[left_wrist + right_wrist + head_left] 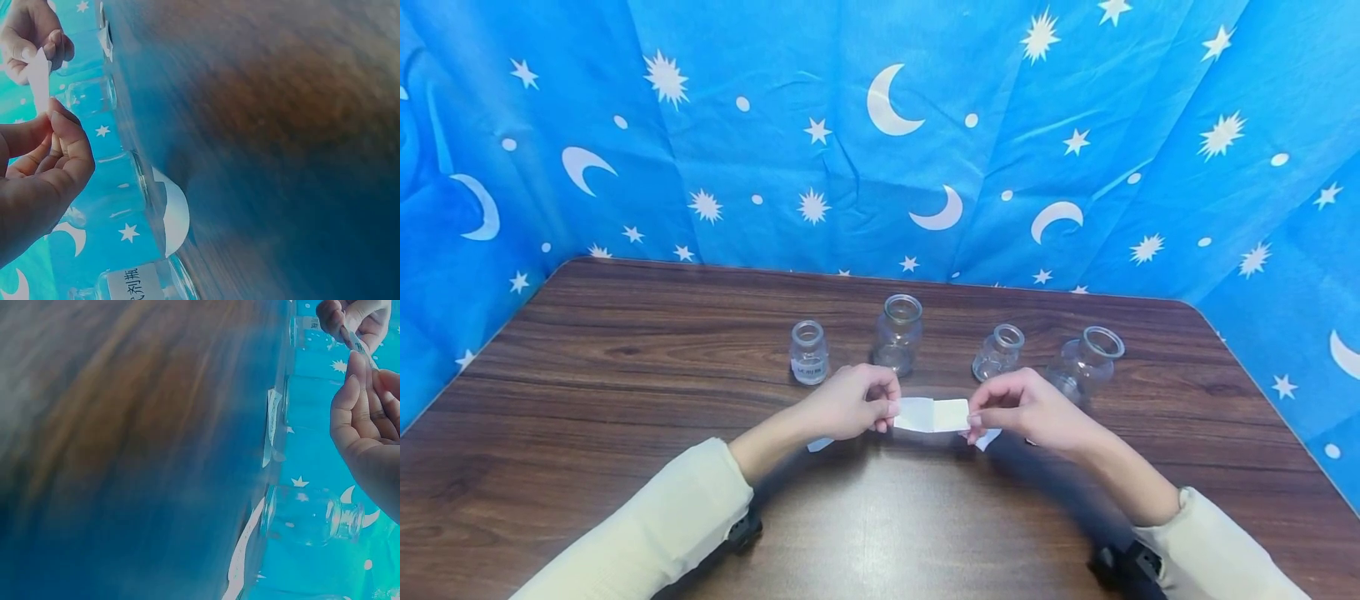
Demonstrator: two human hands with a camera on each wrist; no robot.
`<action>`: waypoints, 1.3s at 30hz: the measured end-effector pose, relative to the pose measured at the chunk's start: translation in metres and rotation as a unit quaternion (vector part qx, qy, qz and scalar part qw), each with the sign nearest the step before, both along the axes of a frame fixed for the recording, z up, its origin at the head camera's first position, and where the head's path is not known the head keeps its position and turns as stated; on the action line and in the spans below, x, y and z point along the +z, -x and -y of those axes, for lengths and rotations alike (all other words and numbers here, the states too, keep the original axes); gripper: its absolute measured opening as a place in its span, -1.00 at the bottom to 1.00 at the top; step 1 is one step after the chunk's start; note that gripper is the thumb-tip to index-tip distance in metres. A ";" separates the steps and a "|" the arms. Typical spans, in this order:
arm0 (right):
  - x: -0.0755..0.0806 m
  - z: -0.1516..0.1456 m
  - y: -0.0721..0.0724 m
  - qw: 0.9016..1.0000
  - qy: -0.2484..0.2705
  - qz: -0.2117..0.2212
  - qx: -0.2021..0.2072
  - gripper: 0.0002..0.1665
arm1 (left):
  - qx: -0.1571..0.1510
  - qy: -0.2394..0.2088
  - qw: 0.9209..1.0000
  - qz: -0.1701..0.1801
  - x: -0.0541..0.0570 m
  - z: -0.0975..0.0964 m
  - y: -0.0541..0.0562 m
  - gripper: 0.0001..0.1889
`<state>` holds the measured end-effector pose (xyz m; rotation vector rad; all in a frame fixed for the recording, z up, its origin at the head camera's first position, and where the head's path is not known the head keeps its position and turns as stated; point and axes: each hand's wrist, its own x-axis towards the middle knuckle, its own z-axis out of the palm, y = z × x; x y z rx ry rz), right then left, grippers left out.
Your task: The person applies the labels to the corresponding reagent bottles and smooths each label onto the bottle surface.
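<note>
A small white paper slip [931, 415], creased near its middle, is stretched between both hands above the table. My left hand [853, 403] pinches its left end between thumb and fingertips. The right hand [1026, 406] pinches the opposite end. Seen edge-on in the left wrist view, the slip [40, 81] looks thin and slightly bent. In the right wrist view, faint dark marks show on the slip [359, 345]. Just behind the hands stand a large clear glass jar [898, 337] and a smaller glass bottle [997, 354].
A small glass bottle [808, 354] with a printed label stands at the left, and a wide-mouthed jar [1086, 362] at the right. White paper pieces lie on the wooden table [625, 375], one piece [177, 215] near the left hand, another [272, 425] near the right.
</note>
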<state>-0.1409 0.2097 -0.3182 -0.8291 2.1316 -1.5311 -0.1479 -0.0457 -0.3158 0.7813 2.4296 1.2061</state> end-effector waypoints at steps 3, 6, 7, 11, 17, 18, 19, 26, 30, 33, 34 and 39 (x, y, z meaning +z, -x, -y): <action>0.001 -0.007 0.000 1.000 0.003 -0.007 -0.005 -0.91 | 0.011 0.013 1.000 -0.004 -0.004 0.004 0.002 -0.87; 0.003 -0.018 -0.001 0.999 0.000 -0.022 -0.024 -0.91 | 0.031 0.028 0.999 0.018 -0.010 0.011 0.004 -0.87; 0.004 -0.021 -0.001 0.999 -0.002 -0.024 -0.032 -0.91 | 0.038 0.030 0.998 0.029 -0.012 0.014 0.004 -0.86; 0.003 -0.028 0.000 0.999 -0.014 -0.019 -0.040 -0.91 | 0.052 0.037 0.996 0.054 -0.016 0.018 0.006 -0.87; -0.001 -0.018 0.001 0.999 -0.024 0.000 -0.040 -0.90 | 0.054 0.047 0.997 0.039 -0.016 0.008 0.007 -0.89; -0.002 -0.016 0.001 0.999 -0.027 0.004 -0.042 -0.90 | 0.054 0.046 0.997 0.038 -0.016 0.007 0.007 -0.89; -0.002 -0.014 0.001 0.999 -0.030 0.008 -0.045 -0.90 | 0.054 0.046 0.997 0.037 -0.017 0.005 0.007 -0.89; -0.002 -0.001 0.002 0.997 -0.046 0.021 -0.058 -0.89 | 0.045 0.044 0.997 0.037 -0.015 0.004 0.006 -0.90; 0.000 0.004 0.003 0.996 -0.054 0.017 -0.072 -0.89 | 0.038 -0.005 0.998 0.049 -0.004 0.005 0.007 -0.98; 0.002 0.009 0.004 0.996 -0.047 0.009 -0.077 -0.88 | 0.032 -0.051 0.997 0.044 0.007 0.004 0.007 -0.92; 0.002 0.012 0.004 0.996 -0.043 0.007 -0.079 -0.88 | 0.031 -0.064 0.997 0.040 0.010 0.004 0.006 -0.91; 0.006 0.027 0.003 0.997 -0.026 0.000 -0.075 -0.88 | 0.029 -0.099 0.994 0.029 0.016 -0.002 0.003 -0.87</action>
